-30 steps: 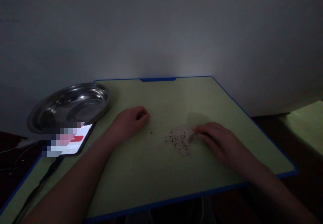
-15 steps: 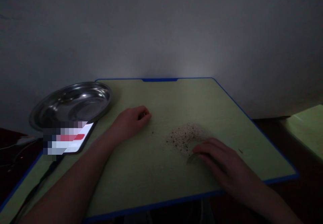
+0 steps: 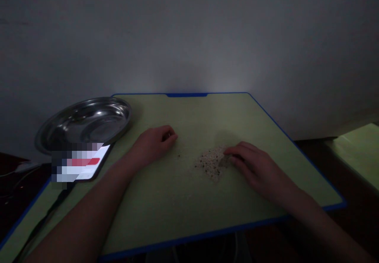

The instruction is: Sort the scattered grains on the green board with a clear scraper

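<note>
A heap of pale grains [image 3: 211,168] mixed with dark bits lies on the light green table [image 3: 189,211]. My right hand [image 3: 251,166] is at the heap's right edge, its fingers pinched on a thin greyish flat piece [image 3: 224,160]. Dim light blurs that piece against the grains, so its exact kind is unclear. To the left of the heap, my left hand [image 3: 158,139] rests on the table with its fingers curled closed. What it holds, if anything, is hidden. One dark bit [image 3: 179,156] lies apart between the left hand and the heap.
A wide steel basin [image 3: 84,123] stands at the table's left edge, tilted. In front of it lies a lit phone [image 3: 91,168], partly blurred out, with a dark strap [image 3: 50,211] running toward me. A grey wall [image 3: 189,38] rises behind the table.
My right hand has moved away from me, from the heap's near side to its right side, with the thin piece in its fingers. The left hand stays put.
</note>
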`<move>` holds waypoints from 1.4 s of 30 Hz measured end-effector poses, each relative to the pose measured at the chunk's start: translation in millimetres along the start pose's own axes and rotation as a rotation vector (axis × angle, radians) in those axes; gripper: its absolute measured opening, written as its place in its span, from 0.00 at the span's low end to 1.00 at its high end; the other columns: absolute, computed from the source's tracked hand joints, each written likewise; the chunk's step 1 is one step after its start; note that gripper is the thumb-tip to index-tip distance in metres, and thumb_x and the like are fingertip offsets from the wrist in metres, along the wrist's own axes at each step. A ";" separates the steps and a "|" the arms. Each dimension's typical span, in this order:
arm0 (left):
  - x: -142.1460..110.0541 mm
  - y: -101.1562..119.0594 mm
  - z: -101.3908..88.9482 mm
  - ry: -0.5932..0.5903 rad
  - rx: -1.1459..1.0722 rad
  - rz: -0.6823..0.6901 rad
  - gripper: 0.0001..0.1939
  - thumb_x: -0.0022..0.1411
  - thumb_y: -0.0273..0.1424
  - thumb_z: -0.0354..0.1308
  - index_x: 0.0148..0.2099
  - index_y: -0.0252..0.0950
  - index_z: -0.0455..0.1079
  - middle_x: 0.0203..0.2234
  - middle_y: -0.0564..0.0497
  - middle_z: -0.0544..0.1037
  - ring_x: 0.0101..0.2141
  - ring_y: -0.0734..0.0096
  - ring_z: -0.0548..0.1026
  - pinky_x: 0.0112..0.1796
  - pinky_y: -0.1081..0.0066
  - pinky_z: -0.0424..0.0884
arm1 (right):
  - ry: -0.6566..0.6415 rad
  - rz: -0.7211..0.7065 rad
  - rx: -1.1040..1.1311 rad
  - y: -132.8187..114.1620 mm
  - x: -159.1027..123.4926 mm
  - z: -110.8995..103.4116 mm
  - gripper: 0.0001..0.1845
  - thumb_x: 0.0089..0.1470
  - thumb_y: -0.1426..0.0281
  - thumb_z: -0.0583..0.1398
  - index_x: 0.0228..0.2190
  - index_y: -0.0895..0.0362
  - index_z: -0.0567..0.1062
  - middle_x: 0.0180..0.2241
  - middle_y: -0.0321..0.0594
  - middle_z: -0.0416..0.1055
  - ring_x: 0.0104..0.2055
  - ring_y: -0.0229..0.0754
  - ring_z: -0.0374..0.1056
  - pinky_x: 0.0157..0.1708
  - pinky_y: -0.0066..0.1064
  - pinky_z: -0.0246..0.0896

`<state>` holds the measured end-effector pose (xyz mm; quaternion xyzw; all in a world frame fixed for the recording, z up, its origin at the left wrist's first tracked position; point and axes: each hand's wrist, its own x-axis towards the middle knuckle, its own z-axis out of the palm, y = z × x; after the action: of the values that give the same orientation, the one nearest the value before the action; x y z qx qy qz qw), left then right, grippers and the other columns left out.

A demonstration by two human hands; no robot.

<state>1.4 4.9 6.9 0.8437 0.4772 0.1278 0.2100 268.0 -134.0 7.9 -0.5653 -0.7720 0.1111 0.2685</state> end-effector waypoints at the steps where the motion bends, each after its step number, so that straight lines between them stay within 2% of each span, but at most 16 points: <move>1: 0.0 0.6 -0.1 0.001 0.002 -0.005 0.15 0.63 0.40 0.49 0.36 0.36 0.71 0.28 0.50 0.77 0.28 0.67 0.73 0.29 0.69 0.62 | -0.008 0.008 -0.003 -2.2 0.5 2.2 0.12 0.62 0.73 0.52 0.42 0.55 0.74 0.38 0.43 0.75 0.41 0.43 0.71 0.42 0.39 0.68; 6: -0.1 2.7 -0.7 -0.002 -0.001 -0.005 0.15 0.62 0.40 0.49 0.36 0.36 0.72 0.29 0.49 0.78 0.29 0.66 0.73 0.29 0.69 0.62 | -0.054 0.022 0.012 -7.2 -10.0 3.9 0.13 0.63 0.72 0.52 0.43 0.55 0.75 0.37 0.43 0.75 0.41 0.43 0.72 0.41 0.38 0.69; 12: -0.2 4.0 -1.8 0.008 -0.001 -0.011 0.15 0.61 0.40 0.49 0.35 0.37 0.72 0.28 0.49 0.78 0.28 0.66 0.73 0.29 0.69 0.62 | 0.014 0.115 0.012 -7.8 -21.5 1.2 0.13 0.63 0.70 0.52 0.42 0.54 0.75 0.38 0.43 0.76 0.39 0.44 0.73 0.39 0.39 0.70; 20: 0.5 4.2 -0.6 0.007 0.005 -0.015 0.15 0.61 0.41 0.49 0.35 0.37 0.71 0.27 0.50 0.77 0.28 0.67 0.72 0.28 0.69 0.61 | -0.066 0.097 0.040 -21.7 -30.9 5.5 0.16 0.64 0.72 0.50 0.48 0.55 0.73 0.40 0.43 0.74 0.43 0.42 0.72 0.42 0.38 0.69; 25: 0.4 5.3 -1.6 -0.003 0.006 -0.033 0.15 0.61 0.41 0.49 0.35 0.37 0.71 0.28 0.50 0.77 0.27 0.67 0.72 0.29 0.69 0.61 | -0.008 0.148 0.009 -23.9 -48.2 -0.1 0.14 0.64 0.71 0.50 0.47 0.54 0.73 0.39 0.42 0.74 0.40 0.42 0.72 0.39 0.37 0.70; 29: 0.2 4.3 -1.3 0.007 0.014 -0.022 0.15 0.61 0.41 0.49 0.35 0.37 0.71 0.28 0.49 0.77 0.28 0.66 0.72 0.29 0.68 0.62 | -0.067 0.154 0.005 -26.7 -58.4 5.7 0.15 0.65 0.71 0.50 0.48 0.53 0.73 0.39 0.41 0.74 0.40 0.41 0.73 0.39 0.36 0.71; 36: 0.7 3.2 0.2 0.006 0.008 -0.018 0.15 0.61 0.41 0.49 0.36 0.36 0.71 0.29 0.49 0.77 0.28 0.66 0.72 0.29 0.69 0.62 | -0.017 0.219 -0.029 -21.7 -56.1 11.8 0.15 0.65 0.70 0.50 0.48 0.55 0.72 0.40 0.43 0.74 0.41 0.42 0.72 0.40 0.39 0.70; 42: 1.9 1.8 0.7 0.012 0.018 -0.022 0.15 0.61 0.41 0.49 0.36 0.36 0.72 0.29 0.49 0.78 0.28 0.67 0.72 0.29 0.69 0.62 | -0.043 0.189 -0.002 -26.5 -56.2 12.1 0.15 0.65 0.70 0.50 0.48 0.54 0.73 0.40 0.42 0.74 0.42 0.42 0.72 0.42 0.38 0.70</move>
<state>4.1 5.5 7.2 0.8396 0.4887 0.1262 0.2009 252.1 -193.7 -5.8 -0.6332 -0.7210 0.1472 0.2398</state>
